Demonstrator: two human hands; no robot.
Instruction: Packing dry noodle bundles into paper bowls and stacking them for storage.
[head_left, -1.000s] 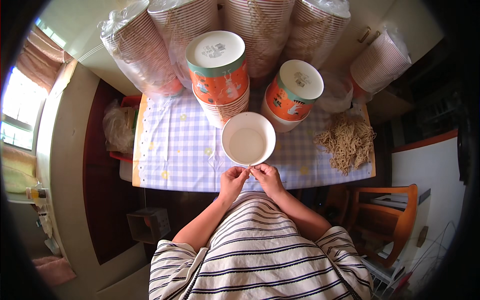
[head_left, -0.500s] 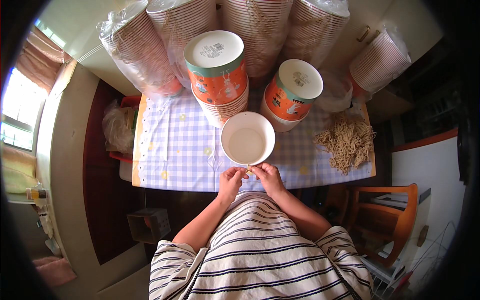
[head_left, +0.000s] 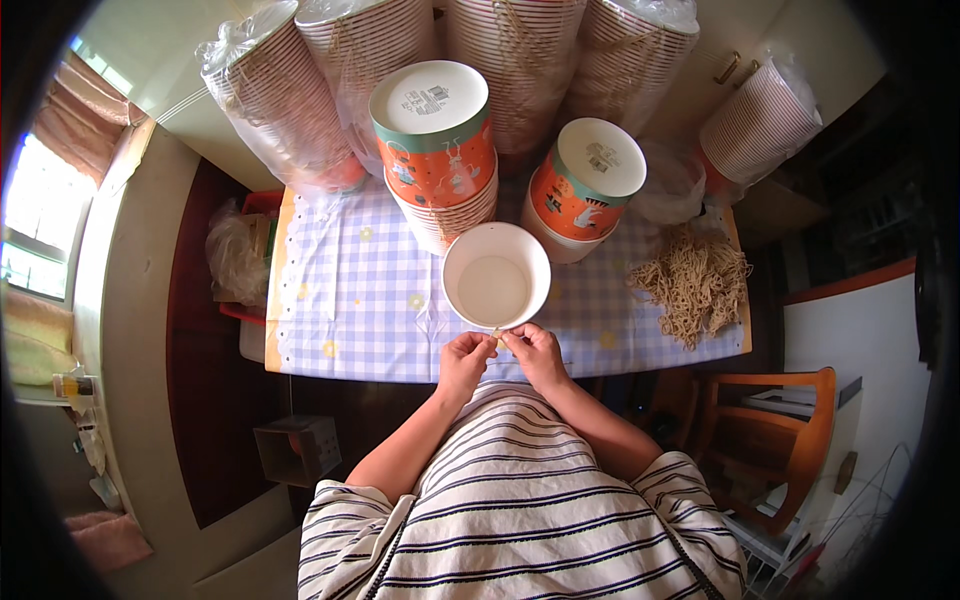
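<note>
A white paper bucket (head_left: 456,268) stands at the table's near edge with its mouth up. At its near rim, my left hand (head_left: 464,362) and my right hand (head_left: 537,355) meet, fingertips pinched together. Between them shows a short bit of beige cord (head_left: 497,336), close against the rim; most of it is hidden by the fingers. Both hands are closed. A small dark hole is visible in the bucket's far rim. To the right lies a tangled heap of beige cords (head_left: 692,285).
Behind the bucket stand two upside-down stacks of orange-and-green printed buckets, a taller left stack (head_left: 440,165) and a right stack (head_left: 578,205). Several plastic-wrapped bucket stacks (head_left: 372,75) line the back. A checked cloth (head_left: 340,270) covers the table. A wooden chair (head_left: 765,430) is at right.
My fingertips have shifted slightly at the near rim, and less of the cord shows between them. The bucket stays nearly in place.
</note>
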